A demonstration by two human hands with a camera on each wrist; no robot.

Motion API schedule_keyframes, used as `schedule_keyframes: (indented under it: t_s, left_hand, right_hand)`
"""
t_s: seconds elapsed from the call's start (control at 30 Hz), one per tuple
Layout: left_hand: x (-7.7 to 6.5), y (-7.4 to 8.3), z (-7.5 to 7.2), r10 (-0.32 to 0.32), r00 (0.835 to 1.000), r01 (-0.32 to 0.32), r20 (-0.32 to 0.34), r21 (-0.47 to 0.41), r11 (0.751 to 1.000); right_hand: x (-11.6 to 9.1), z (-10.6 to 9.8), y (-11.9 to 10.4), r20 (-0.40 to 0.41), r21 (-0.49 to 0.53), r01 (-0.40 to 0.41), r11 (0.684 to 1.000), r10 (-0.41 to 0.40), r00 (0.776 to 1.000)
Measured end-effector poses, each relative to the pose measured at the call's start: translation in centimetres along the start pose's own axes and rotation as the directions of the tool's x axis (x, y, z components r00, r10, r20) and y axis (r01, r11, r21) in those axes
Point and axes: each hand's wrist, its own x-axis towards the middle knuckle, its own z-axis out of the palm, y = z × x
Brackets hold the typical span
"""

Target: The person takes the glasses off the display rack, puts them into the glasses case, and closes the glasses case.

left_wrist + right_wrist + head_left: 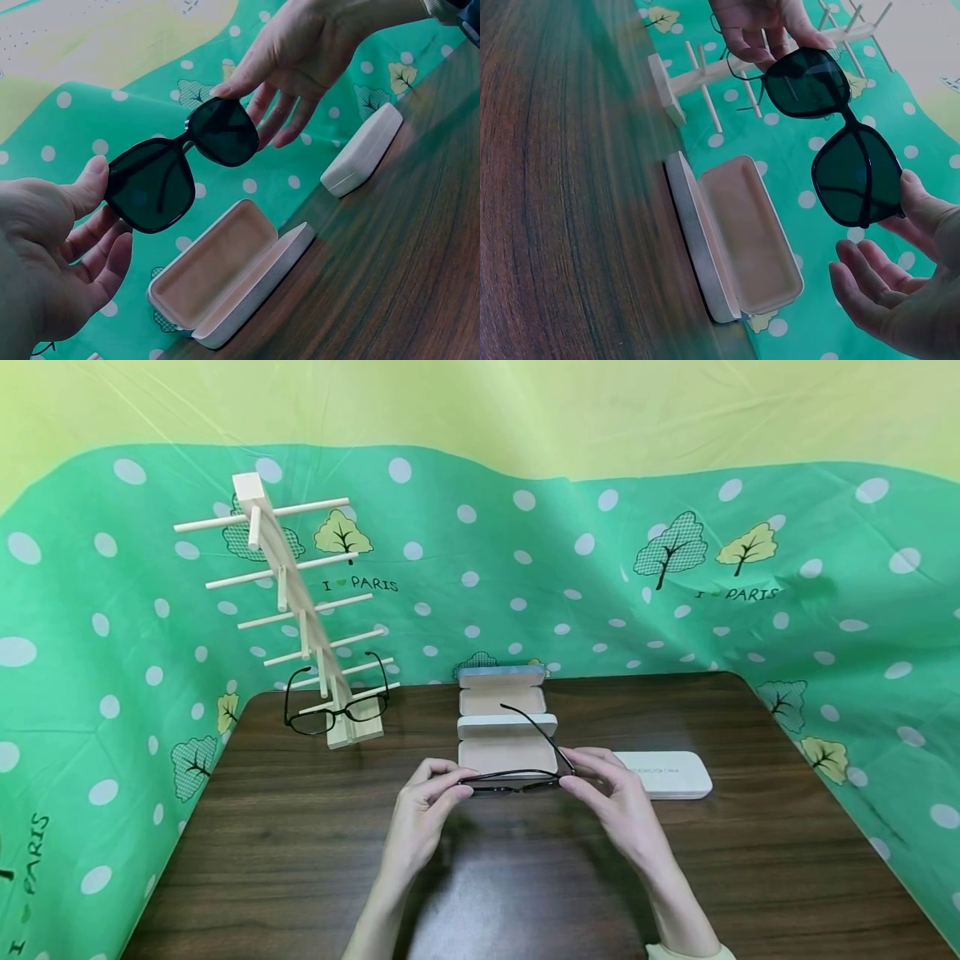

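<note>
Black sunglasses [157,187] with dark lenses hang level between both hands, above the table. My left hand [425,814] pinches one outer end of the frame between thumb and fingers. At the opposite end, my right hand [618,797] pinches the other lens corner near its hinge. In the head view, one temple [536,724] sticks up and away, while the other lies across behind the lenses. Just beyond the hands, an open white glasses case [507,755] shows its pale pink lining. The right wrist view shows this open case [746,232] below the sunglasses.
Behind that case stands another open case [502,676] with a bluish lid. A closed white case [675,774] lies to the right, partly behind the right hand. At the back left, a wooden peg stand [288,577] carries black-framed eyeglasses [337,717] low down. A patterned green cloth hangs around the table.
</note>
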Motion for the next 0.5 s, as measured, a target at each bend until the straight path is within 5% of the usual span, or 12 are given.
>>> schedule_keyframes:
  t_s: [0.5]
  left_hand:
    - [-0.02, -0.11, -0.11, 0.009, 1.0, -0.009, 0.007, -0.012, 1.0]
  right_hand:
    - [-0.05, -0.12, 0.0, 0.037, -0.009, -0.013, 1.0, 0.014, 0.999]
